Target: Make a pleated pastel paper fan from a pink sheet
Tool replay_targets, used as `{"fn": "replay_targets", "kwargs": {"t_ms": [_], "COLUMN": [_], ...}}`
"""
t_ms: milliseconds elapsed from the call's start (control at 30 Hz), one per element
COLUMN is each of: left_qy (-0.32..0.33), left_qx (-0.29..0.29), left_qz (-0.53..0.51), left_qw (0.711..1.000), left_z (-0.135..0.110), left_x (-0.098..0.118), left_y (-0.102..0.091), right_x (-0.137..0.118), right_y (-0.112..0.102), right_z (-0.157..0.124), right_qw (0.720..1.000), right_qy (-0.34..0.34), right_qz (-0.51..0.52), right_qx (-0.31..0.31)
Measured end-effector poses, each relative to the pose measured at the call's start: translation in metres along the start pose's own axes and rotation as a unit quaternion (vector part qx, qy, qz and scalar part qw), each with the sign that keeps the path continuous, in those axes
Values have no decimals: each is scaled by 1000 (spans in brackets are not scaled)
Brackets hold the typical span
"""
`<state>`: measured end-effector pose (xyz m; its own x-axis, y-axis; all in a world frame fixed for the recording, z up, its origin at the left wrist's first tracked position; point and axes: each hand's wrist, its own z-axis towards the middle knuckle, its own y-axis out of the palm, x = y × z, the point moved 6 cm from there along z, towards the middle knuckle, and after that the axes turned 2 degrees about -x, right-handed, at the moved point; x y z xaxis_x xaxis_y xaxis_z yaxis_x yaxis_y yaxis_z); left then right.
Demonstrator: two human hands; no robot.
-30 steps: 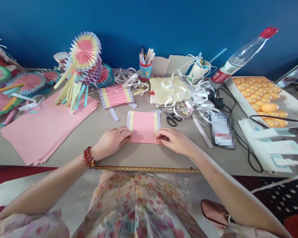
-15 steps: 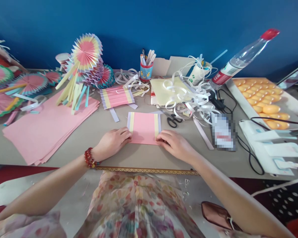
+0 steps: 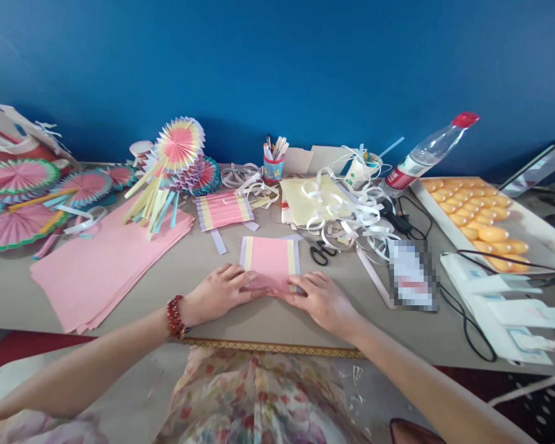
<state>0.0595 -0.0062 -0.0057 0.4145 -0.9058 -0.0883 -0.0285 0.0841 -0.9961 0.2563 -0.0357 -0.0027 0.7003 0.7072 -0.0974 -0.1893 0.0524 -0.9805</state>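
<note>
- Far left, I see pleated paper rosettes (image 3: pixel 32 176), then pink sheets (image 3: pixel 102 271) in a stack.
- The left hand (image 3: pixel 217 293) has its fingers nearly closed, holding the striped paper (image 3: pixel 269 262) by its near edge.
- That paper lies on the tabletop (image 3: pixel 259 324), between 2 hands.
- The right hand (image 3: pixel 326 302) pinches the same edge, fingers bent.
- Just beyond sit scissors (image 3: pixel 322 248).
</note>
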Motion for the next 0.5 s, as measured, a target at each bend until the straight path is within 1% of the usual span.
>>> {"fn": "replay_targets", "kwargs": {"t_ms": [100,167,300,400,500], "left_qy": [18,26,42,49,49], "left_qx": [-3,-1,-7,6,22], "left_qz": [-3,-7,-9,-8,-2], "left_qw": [1000,1000,999,999,999], "left_z": [2,2,3,5,11], "left_x": [-1,-1,0,5,15], "left_y": [-1,0,1,-5,-12], "right_x": [-4,-6,-9,-12,-15], "right_y": [-1,0,0,0,-2], "right_z": [2,2,1,2,5], "right_qw": [999,999,998,998,998], "right_qy": [-15,-11,10,14,30], "right_qz": [-23,-39,-55,-57,-60], "right_qx": [-20,-28,-11,-12,-12]}}
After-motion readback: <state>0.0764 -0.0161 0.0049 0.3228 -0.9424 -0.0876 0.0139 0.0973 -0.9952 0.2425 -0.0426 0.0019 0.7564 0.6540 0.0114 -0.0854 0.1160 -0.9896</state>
